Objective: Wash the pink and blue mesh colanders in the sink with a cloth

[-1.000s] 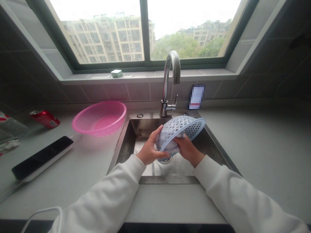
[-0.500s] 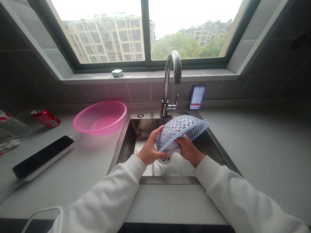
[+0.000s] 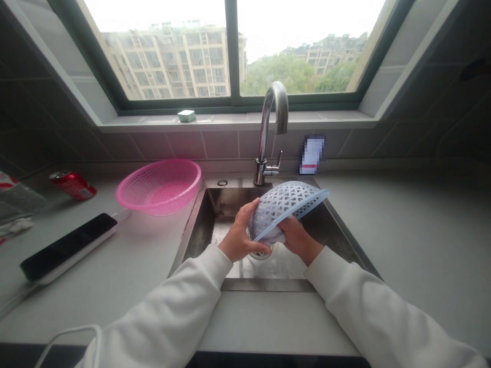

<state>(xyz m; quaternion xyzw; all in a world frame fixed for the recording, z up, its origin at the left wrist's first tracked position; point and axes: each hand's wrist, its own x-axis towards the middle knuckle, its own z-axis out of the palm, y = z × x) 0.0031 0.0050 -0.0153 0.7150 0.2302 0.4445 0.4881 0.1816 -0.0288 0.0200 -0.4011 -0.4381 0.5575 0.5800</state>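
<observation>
Left hand [image 3: 244,232] is wrapped round the left end of the pale-blue plastic colander [image 3: 293,197], tilted above the stainless sink [image 3: 264,284]. Right hand [image 3: 301,239] is inside against a whitish wad [image 3: 275,236]; fingers hidden, can't tell grip. Risk: one-sided hold, so slippery plastic could twist free and drop. Red drink can [image 3: 72,185] print unreadable; phone [image 3: 312,153] screen pixelated.

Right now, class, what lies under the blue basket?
Under the tilted blue basket: pale stuff, perhaps suds or cloth; the sink and part of its drain. The right hand reaches beneath, fingertips hidden; the drain's remainder is covered.
</observation>
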